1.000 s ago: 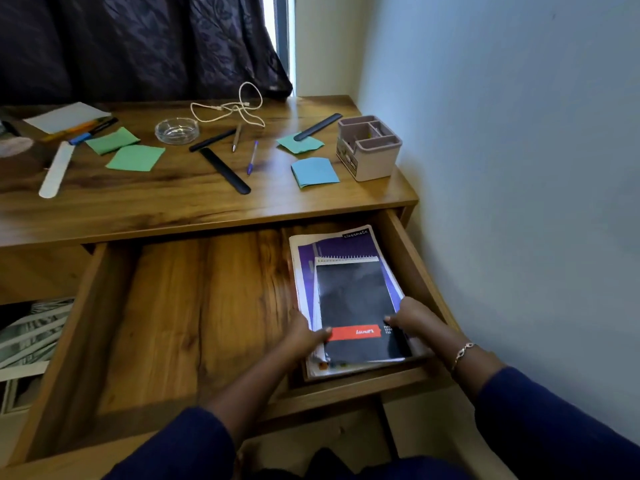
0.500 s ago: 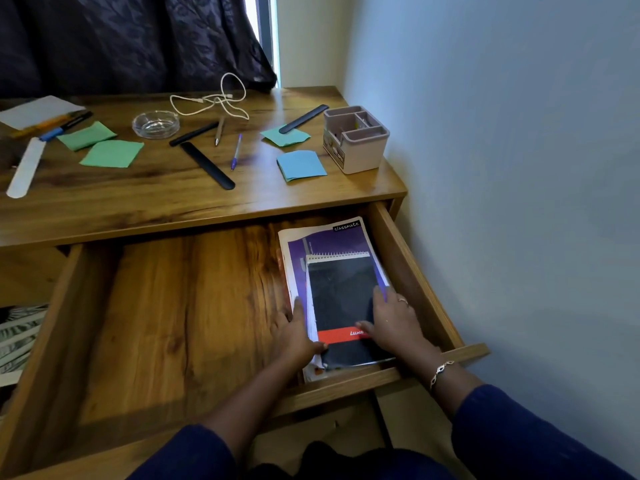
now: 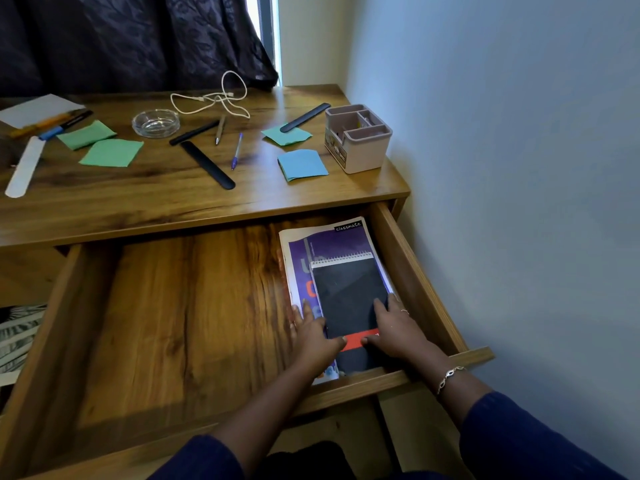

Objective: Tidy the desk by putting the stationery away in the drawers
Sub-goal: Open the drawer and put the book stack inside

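Note:
The wooden drawer (image 3: pixel 166 327) stands pulled out under the desk top (image 3: pixel 156 202). A black spiral notebook (image 3: pixel 348 292) with a red band lies on a larger purple notebook (image 3: pixel 332 239) in the drawer's right end, against its right wall. My left hand (image 3: pixel 313 336) rests flat on the stack's left edge, thumb on the black cover. My right hand (image 3: pixel 396 327) lies flat on the black cover's right side, fingers spread. On the desk remain a blue pen (image 3: pixel 237 151), a grey pen (image 3: pixel 219 129), black strips (image 3: pixel 207 165), green notes (image 3: pixel 111 152) and blue notes (image 3: pixel 302 164).
A beige desk organiser (image 3: pixel 358 138) stands at the desk's right end by the wall (image 3: pixel 519 202). A glass dish (image 3: pixel 156 123), a white cable (image 3: pixel 214 97), markers (image 3: pixel 52 125), a white strip (image 3: pixel 26 166) and white paper (image 3: pixel 38 109) lie further left. The drawer's left part shows bare wood.
Both hands slid from the notebooks' near edge up onto the covers, and the stack moved a little deeper into the drawer. My view shifted slightly right.

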